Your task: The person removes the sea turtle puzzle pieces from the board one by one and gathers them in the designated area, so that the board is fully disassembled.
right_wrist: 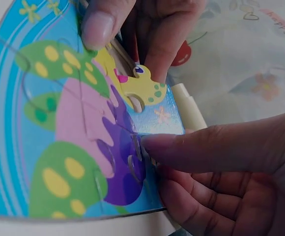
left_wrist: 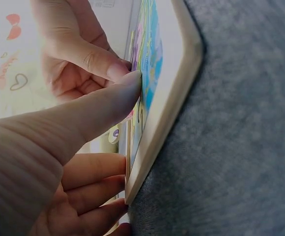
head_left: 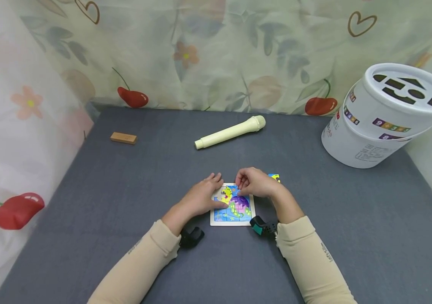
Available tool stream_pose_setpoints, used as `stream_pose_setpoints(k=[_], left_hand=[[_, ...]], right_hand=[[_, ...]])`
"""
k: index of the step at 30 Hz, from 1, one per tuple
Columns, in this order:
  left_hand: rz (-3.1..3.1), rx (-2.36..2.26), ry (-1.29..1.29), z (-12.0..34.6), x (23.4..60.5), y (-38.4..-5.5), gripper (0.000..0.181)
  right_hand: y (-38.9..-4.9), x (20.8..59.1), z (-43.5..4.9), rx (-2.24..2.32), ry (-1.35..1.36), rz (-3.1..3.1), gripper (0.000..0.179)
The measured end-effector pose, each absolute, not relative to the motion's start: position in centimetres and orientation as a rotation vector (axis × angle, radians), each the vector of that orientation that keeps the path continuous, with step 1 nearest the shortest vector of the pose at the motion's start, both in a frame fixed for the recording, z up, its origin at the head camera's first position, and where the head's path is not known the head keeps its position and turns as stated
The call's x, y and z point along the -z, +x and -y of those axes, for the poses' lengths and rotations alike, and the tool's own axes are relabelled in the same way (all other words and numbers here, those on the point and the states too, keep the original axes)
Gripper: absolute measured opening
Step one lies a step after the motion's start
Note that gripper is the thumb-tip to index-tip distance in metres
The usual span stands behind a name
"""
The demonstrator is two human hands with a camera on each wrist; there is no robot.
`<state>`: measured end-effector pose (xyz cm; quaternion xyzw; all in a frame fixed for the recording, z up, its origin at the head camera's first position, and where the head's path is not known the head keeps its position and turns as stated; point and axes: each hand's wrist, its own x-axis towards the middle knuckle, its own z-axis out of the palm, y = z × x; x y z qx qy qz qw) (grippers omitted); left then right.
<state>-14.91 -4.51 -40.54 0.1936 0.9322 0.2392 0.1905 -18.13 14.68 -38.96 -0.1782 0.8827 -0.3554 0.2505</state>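
A square jigsaw puzzle (head_left: 234,214) with a pale frame lies on the dark table, showing a yellow, purple and green sea picture. Across its left side rests my left hand (head_left: 200,196), the thumb (left_wrist: 118,101) lying on the pieces and the other fingers spread along the frame's edge. My right hand (head_left: 255,181) is at the puzzle's upper right, thumb and curled fingers pinching at the edge of a blue puzzle piece (right_wrist: 159,115) with a starfish. The fingers partly hide that edge. Another puzzle piece (head_left: 274,177) shows behind the right wrist.
Beyond the puzzle lies a cream toy microphone (head_left: 229,132). A small wooden block (head_left: 123,138) is at the back left. At the back right stands a white bucket (head_left: 375,126) with shaped holes in its lid. A patterned curtain (head_left: 216,55) surrounds the table (head_left: 143,169).
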Motion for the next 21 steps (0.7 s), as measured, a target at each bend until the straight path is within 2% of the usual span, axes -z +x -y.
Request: stream_pose_setpoints(k=[9,21], left_hand=[[-2.616,-0.666,0.536,4.5,40.4,-14.9,0.074],[-2.612,-0.66,0.532,4.4,40.6,-15.0,0.075]], right_hand=[[-18.4,39.4,-15.2,1.065,-0.498,-2.345,0.01],[-18.9,40.1,-15.6,1.184,-0.343,-2.266,0.011]])
